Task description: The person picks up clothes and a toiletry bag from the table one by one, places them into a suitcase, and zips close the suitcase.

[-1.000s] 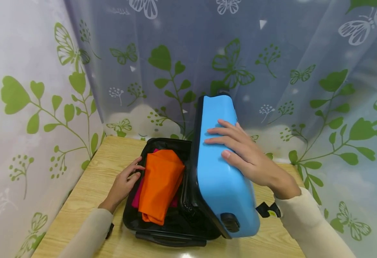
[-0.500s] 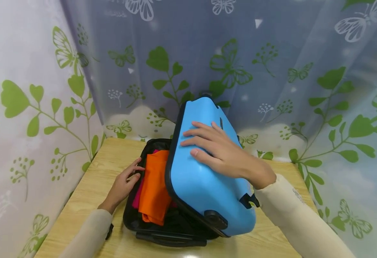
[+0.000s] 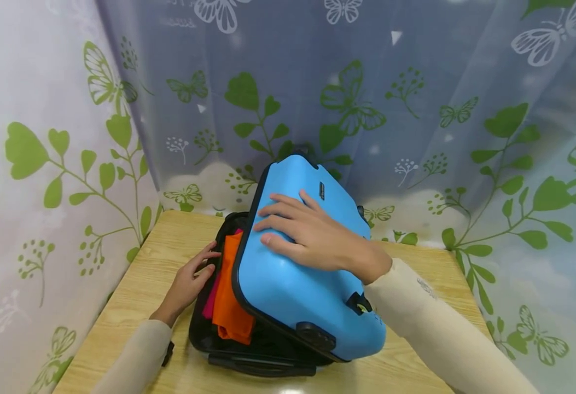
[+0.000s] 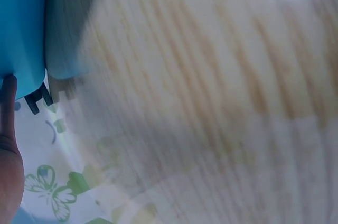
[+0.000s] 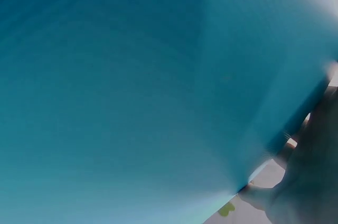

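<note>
A small blue hard-shell suitcase (image 3: 292, 284) lies on a wooden table (image 3: 135, 295), its lid tilted halfway down over the black lower half (image 3: 204, 339). My right hand (image 3: 302, 232) presses flat on the lid's outer face with straight fingers; the right wrist view is filled by that blue lid (image 5: 132, 92). Folded orange cloth (image 3: 228, 301) over a pink garment (image 3: 210, 298) shows in the gap on the left. My left hand (image 3: 191, 279) rests at the left rim of the lower half, fingertips touching the rim beside the orange cloth. The left wrist view shows blurred table wood (image 4: 211, 102) and a blue corner (image 4: 21, 23).
Sheer curtains (image 3: 416, 109) printed with green leaves and butterflies hang close behind and to both sides of the table. The suitcase's dark handle (image 3: 260, 364) lies at the near edge. Bare wood shows left of the case and at the right (image 3: 440, 268).
My right hand has pushed the blue lid down and leftward, from near upright to about halfway shut, covering most of the orange cloth. The left hand has stayed in place.
</note>
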Demonstrator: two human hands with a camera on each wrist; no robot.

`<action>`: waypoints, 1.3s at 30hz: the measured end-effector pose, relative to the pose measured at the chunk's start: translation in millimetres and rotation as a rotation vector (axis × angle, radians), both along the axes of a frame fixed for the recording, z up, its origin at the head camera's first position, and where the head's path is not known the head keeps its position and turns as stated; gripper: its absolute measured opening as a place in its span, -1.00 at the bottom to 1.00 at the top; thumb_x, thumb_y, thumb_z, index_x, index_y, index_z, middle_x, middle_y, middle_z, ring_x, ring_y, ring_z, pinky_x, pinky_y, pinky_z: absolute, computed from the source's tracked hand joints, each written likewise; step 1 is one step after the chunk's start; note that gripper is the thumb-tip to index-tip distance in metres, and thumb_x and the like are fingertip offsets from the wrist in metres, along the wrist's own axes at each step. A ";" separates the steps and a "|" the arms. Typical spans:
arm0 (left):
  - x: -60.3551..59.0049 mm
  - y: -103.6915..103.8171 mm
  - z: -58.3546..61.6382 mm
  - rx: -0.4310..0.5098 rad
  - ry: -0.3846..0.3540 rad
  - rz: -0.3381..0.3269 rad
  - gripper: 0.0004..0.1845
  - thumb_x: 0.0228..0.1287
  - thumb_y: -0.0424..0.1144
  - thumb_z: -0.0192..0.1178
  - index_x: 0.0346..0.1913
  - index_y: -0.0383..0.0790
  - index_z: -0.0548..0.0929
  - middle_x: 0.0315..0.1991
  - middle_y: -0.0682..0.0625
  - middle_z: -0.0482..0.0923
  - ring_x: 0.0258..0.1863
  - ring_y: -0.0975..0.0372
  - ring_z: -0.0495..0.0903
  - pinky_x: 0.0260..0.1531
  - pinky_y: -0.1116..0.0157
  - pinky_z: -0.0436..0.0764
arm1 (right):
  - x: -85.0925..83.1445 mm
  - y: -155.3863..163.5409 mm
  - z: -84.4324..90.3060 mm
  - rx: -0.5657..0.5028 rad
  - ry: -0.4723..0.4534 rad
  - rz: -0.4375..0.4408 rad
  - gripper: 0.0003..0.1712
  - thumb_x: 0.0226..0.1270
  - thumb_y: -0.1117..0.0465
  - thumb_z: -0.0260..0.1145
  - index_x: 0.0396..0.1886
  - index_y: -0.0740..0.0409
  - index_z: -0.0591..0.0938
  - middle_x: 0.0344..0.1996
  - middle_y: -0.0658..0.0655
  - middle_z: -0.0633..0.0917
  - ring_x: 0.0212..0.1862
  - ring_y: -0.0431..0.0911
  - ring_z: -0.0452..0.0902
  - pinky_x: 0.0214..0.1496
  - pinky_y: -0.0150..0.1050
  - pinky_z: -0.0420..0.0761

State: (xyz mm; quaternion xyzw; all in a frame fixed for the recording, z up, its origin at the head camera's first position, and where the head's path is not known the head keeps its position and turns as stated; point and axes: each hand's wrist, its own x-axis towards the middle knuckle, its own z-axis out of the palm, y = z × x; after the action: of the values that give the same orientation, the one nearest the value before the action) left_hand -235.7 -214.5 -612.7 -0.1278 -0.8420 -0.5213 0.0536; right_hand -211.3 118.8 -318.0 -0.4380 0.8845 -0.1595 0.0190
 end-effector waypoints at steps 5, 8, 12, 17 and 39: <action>-1.4 0.8 -1.2 0.012 -0.016 0.006 -0.61 0.74 -0.13 0.13 0.47 -0.02 0.63 0.72 0.05 0.27 0.68 -0.07 0.30 0.51 -0.19 0.45 | -3.1 -12.6 -2.7 0.075 -0.012 -0.010 -0.48 0.81 -0.21 -0.04 0.49 -0.23 0.62 0.59 -0.06 0.49 0.80 -0.05 -0.02 0.82 0.24 -0.26; -1.3 0.2 -2.2 0.011 -0.016 0.014 -0.61 0.74 -0.13 0.14 0.47 -0.03 0.63 0.72 0.04 0.27 0.68 -0.09 0.30 0.50 -0.21 0.45 | -5.0 -23.6 -3.6 0.133 -0.035 -0.011 -0.44 0.81 -0.26 -0.07 0.52 -0.24 0.59 0.62 -0.06 0.45 0.81 -0.07 -0.06 0.82 0.22 -0.29; -1.1 -0.1 -2.4 0.014 -0.024 0.012 -0.60 0.74 -0.12 0.13 0.48 -0.02 0.62 0.73 0.03 0.25 0.69 -0.12 0.27 0.50 -0.25 0.45 | -5.5 -39.0 -5.0 0.215 -0.061 0.013 -0.42 0.80 -0.30 -0.10 0.52 -0.28 0.59 0.64 -0.07 0.44 0.81 -0.08 -0.09 0.82 0.23 -0.29; -0.4 0.2 -0.5 0.026 -0.031 0.004 -0.54 0.75 -0.08 0.12 0.56 0.00 0.54 0.73 0.03 0.25 0.68 -0.13 0.29 0.48 -0.26 0.47 | -3.8 -56.5 -10.1 0.322 -0.059 0.059 -0.39 0.79 -0.36 -0.14 0.50 -0.31 0.59 0.62 -0.09 0.44 0.81 -0.07 -0.08 0.81 0.27 -0.23; 2.3 -2.5 -4.8 0.049 -0.007 -0.024 -0.37 0.74 -0.18 0.13 0.73 0.03 0.29 0.73 -0.11 0.23 0.58 -0.22 0.40 0.42 -0.28 0.51 | -8.5 -111.7 -45.0 0.562 -0.026 0.059 -0.24 0.74 -0.48 -0.28 0.69 -0.36 0.38 0.70 -0.11 0.35 0.80 -0.10 -0.01 0.81 0.27 -0.11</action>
State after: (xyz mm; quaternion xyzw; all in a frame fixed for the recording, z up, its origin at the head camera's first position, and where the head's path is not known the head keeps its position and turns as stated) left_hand -233.4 -216.9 -617.5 -0.1348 -0.8277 -0.5427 0.0473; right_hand -219.8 7.1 -363.0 -0.4390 0.8807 0.0869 0.1556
